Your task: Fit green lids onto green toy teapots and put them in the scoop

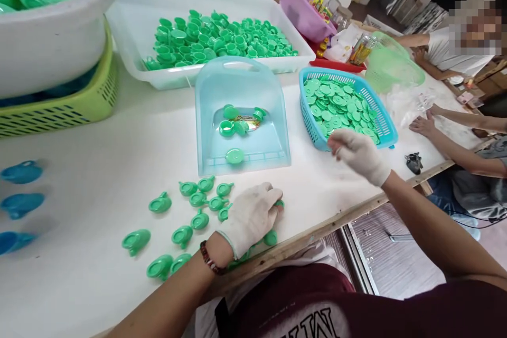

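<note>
Right now my left hand [250, 216], gloved in white, lies palm down near the bench [99, 169] edge closest to me. Its grip is clenched around a green cup [279, 204] that peeks out at the fingertips, and most of that piece is hidden under the glove. Another green piece shows just under the heel of the hand, at about 5 o'clock.

From 9 to 11 o'clock of that hand, the loose green cups [198, 206] lie scattered on the bench, some touching and some apart.

My right hand [358, 154], also gloved, hangs in the air at 2 o'clock from the left one. It is over the near rim of the blue basket [386, 129], which holds flat green discs [340, 105]. The hand is blurred with its fingers curled. I cannot tell whether its grip is grasping anything or is released.

At 12 o'clock from my left hand sits a clear blue scoop [241, 84] with a few green pieces inside. Beyond it, a white tray [134, 16] holds a heap of green cups. At 10 o'clock a white tub [51, 47] rests in a yellow-green basket [79, 108], and at 9 o'clock blue pieces [21, 171] line the bench edge.

At 3 o'clock from the blue basket, another person's hand [423, 125] rests on the bench, near a small black object [414, 162].
</note>
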